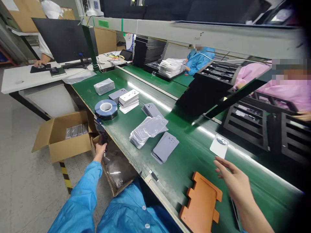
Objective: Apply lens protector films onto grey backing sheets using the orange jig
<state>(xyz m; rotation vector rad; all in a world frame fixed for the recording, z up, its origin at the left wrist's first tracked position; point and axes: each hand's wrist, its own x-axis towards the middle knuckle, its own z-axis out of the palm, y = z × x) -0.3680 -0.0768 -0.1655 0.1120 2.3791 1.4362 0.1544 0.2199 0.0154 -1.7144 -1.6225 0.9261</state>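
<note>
My left hand (100, 151) is low over an open carton (114, 189) below the bench edge, fingers closed on a glossy strip of plastic film (100, 127). Crumpled clear film (116, 170) lies inside that carton. Over the bench's right part, my right hand (234, 179) is open, its fingers stretched out and nothing visible in them. Just beyond its fingertips lies a white phone back panel (216, 149) with a round camera cut-out. An orange tray-like fixture (202, 204) sits left of this hand. Under the wrist shows a thin dark object (234, 210), partly hidden.
On the green bench are a roll of blue film (98, 111), stacked grey panels (165, 148), film-wrapped panels (148, 129), white panels (128, 101) and a wrapped bundle (104, 86). Black racks (247, 124) stand at right. Another open carton (70, 149) is on the floor. Co-workers sit opposite.
</note>
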